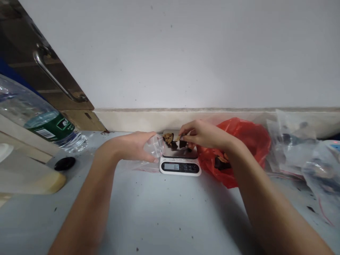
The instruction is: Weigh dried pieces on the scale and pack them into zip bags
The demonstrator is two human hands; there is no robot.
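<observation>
On a small white digital scale [180,166] reading what looks like 80 lie several curled, dried pieces [168,138], dark brown and tan. My right hand [198,134] reaches over the scale's plate, its fingertips closed on a dried piece [183,143]. Left of the scale, my left hand [132,147] holds a clear zip bag [155,147], with thumb and fingers spaced apart at its mouth. A red plastic bag [239,131] sits open right of the scale, with dark dried pieces [221,162] inside. My right forearm partly covers it.
A water bottle [50,125] with a green label and a cloudy container [32,173] stand at left, near a black lid-like disc [64,163]. Clear bags [294,141] with dark contents lie at right. The wall [186,53] rises behind; dark crumbs dot the table [148,216].
</observation>
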